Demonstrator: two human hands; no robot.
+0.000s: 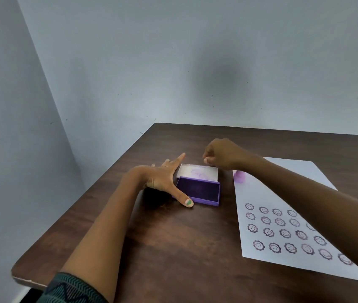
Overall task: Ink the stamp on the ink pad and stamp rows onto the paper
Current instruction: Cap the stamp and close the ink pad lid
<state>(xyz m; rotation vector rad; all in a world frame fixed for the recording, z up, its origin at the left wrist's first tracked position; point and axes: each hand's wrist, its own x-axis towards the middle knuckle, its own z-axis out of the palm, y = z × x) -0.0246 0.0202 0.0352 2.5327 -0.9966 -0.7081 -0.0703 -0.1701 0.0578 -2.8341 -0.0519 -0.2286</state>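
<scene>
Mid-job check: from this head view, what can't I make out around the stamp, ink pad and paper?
1. Paper: the right arm covers the right ends of the stamped rows, so they cannot be fully counted.
2. Stamp: blurred, top hidden by the right wrist; its face is not visible.
3. Right hand: curled beyond the ink pad; whether it pinches anything is unclear.
4. Left hand: its far fingers are mostly hidden behind it.

Left hand [162, 178] flanks ink pad [197, 190]; table [173, 248] front free

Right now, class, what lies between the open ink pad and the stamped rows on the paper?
In the head view, only bare wooden table separates the ink pad from the paper; the nearest rows follow blank margin.
</scene>
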